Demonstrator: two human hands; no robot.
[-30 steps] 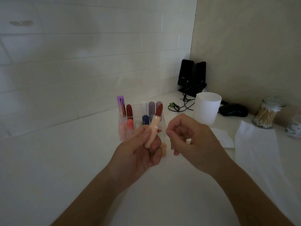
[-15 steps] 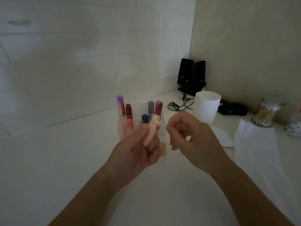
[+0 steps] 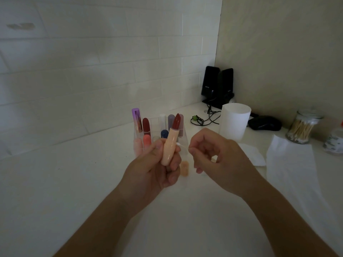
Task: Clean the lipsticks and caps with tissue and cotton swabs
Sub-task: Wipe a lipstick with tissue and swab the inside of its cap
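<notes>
My left hand point(image 3: 157, 169) grips an uncapped lipstick point(image 3: 169, 143) with a peach tube and dark red tip, held upright and slightly tilted. My right hand point(image 3: 215, 158) pinches a cotton swab point(image 3: 182, 145) whose white tip touches the side of the tube. The peach cap point(image 3: 184, 168) lies on the counter just below and between my hands. Behind them stands a clear organiser point(image 3: 138, 143) with several lipsticks in it. A white tissue point(image 3: 291, 169) is spread on the counter to the right.
A glass jar of cotton swabs point(image 3: 301, 127) stands at the far right, with another small jar point(image 3: 334, 143) beside it. A white cup point(image 3: 234, 120), a folded tissue point(image 3: 254, 154), a black mouse point(image 3: 264, 123), black speakers point(image 3: 217, 86) and cables point(image 3: 204, 117) fill the back corner.
The swab tip has come to touch the side of the lipstick tube. Both hands have stayed nearly in place in front of the organiser.
</notes>
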